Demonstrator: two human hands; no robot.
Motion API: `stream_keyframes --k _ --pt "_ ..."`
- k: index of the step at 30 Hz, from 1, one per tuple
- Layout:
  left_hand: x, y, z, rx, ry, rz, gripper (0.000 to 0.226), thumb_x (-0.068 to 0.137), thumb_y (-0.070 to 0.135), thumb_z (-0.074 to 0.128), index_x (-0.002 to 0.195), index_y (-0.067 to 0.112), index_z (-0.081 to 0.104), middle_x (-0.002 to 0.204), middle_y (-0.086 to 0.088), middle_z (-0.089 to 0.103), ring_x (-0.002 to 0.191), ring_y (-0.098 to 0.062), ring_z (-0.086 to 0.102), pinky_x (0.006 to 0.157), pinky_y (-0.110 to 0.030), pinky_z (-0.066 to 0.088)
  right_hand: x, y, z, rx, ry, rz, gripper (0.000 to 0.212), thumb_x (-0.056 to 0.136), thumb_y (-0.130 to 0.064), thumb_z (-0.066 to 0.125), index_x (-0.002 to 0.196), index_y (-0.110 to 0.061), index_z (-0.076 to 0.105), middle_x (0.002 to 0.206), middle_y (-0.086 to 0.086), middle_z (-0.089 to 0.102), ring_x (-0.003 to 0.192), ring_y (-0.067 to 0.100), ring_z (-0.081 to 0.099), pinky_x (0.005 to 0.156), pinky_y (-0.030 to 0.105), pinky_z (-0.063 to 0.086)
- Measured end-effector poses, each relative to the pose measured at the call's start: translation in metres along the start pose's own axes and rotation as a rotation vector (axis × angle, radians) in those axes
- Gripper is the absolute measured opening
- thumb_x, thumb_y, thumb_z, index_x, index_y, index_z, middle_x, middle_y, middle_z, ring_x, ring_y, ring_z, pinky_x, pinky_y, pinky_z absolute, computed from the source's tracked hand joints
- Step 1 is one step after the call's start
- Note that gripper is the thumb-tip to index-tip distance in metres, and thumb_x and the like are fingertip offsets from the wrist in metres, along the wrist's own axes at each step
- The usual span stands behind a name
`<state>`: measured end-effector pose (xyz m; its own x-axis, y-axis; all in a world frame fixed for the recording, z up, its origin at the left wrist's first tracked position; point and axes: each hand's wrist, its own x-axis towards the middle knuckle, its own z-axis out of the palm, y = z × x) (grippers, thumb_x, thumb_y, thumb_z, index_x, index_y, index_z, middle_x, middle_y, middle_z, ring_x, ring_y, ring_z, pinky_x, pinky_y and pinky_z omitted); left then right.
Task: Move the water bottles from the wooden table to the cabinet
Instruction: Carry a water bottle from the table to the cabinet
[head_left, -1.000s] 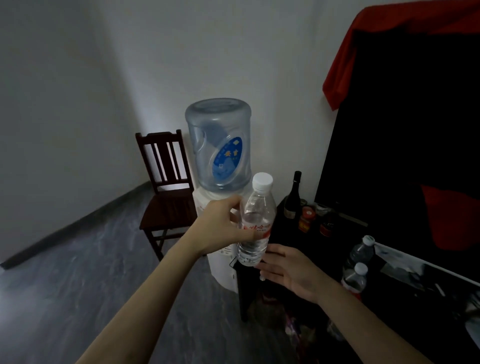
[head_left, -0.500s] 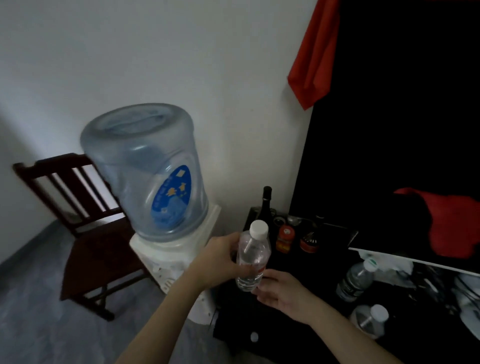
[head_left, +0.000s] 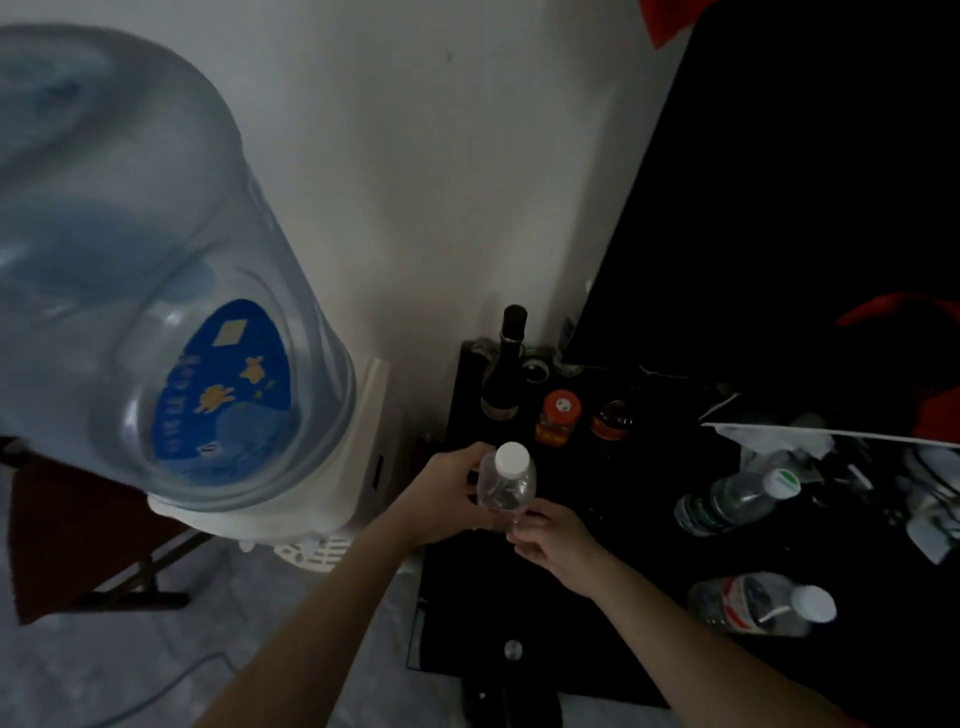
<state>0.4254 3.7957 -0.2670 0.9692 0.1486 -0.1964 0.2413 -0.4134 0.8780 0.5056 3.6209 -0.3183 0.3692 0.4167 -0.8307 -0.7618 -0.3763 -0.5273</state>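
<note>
The person holds a clear water bottle (head_left: 506, 486) with a white cap upright above the dark cabinet (head_left: 597, 561), near its left front part. The left hand (head_left: 447, 493) wraps around the bottle's side, its grip clamped on the body below the cap. The right hand (head_left: 553, 535) meets the bottle's lower end from the right, fingertips (head_left: 519, 525) touching the base; its grip is closed lightly on the bottom of the bottle, so both hands carry it together. Whether the base rests on the cabinet top or sits just above it cannot be told, since the hands cover it.

On the cabinet top, behind the held bottle, stand a dark wine bottle (head_left: 504, 369), a jar with an orange lid (head_left: 560, 415) and a second dark jar (head_left: 613, 418) just beside it. To the right, well apart from the hands, a water bottle with a green-marked cap (head_left: 732, 501) lies tilted, and nearer the front a water bottle with a red label (head_left: 758, 605) lies on its side. A round knob (head_left: 513, 649) shows on the cabinet's front.

To the left stands a water dispenser (head_left: 358, 467) carrying a big blue jug (head_left: 145, 291), with a dark wooden chair (head_left: 78, 530) behind it. A large black screen (head_left: 805, 182) rises at the right, with red cloth (head_left: 904, 322) over part of it.
</note>
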Motion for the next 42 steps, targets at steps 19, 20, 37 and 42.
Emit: stream_keyframes --k 19,20,37,42 --pt "0.048 -0.055 0.029 -0.055 0.017 -0.058 0.074 0.071 0.027 0.093 0.136 0.016 0.059 0.122 0.007 0.07 0.115 -0.001 0.065 0.097 -0.033 0.057 0.053 0.003 -0.011 0.0 0.075 -0.036 0.029 0.092 0.005 0.055 0.119 -0.004 0.06 0.109 0.008 0.063 0.109 0.02 0.058 0.092 0.031 0.047" --pt "0.049 -0.057 0.029 -0.058 0.004 -0.063 0.074 0.072 0.027 0.093 0.137 0.016 0.058 0.124 0.007 0.07 0.116 -0.001 0.065 0.098 -0.033 0.056 0.053 0.004 -0.012 0.001 0.084 -0.035 0.031 0.092 0.005 0.055 0.122 -0.003 0.059 0.112 0.009 0.063 0.111 0.021 0.057 0.094 0.032 0.047" --pt "0.064 -0.039 0.026 0.227 -0.251 -0.224 0.101 0.069 0.014 0.092 0.153 0.021 0.037 0.145 0.001 0.051 0.135 -0.011 0.049 0.111 -0.029 0.042 0.019 -0.033 -0.026 -0.223 -0.008 0.134 0.046 0.094 -0.004 0.058 0.138 -0.008 0.047 0.128 0.012 0.057 0.122 0.025 0.053 0.1 0.037 0.043" --pt "0.073 0.02 -0.008 0.663 -0.285 -0.36 0.117 0.073 0.013 0.083 0.162 0.025 0.008 0.164 -0.013 0.024 0.148 -0.037 0.03 0.117 -0.046 0.035 -0.025 -0.076 -0.038 -0.63 0.052 0.026 0.052 0.087 -0.019 0.068 0.136 -0.012 0.049 0.119 0.005 0.059 0.102 0.017 0.059 0.082 0.03 0.052"
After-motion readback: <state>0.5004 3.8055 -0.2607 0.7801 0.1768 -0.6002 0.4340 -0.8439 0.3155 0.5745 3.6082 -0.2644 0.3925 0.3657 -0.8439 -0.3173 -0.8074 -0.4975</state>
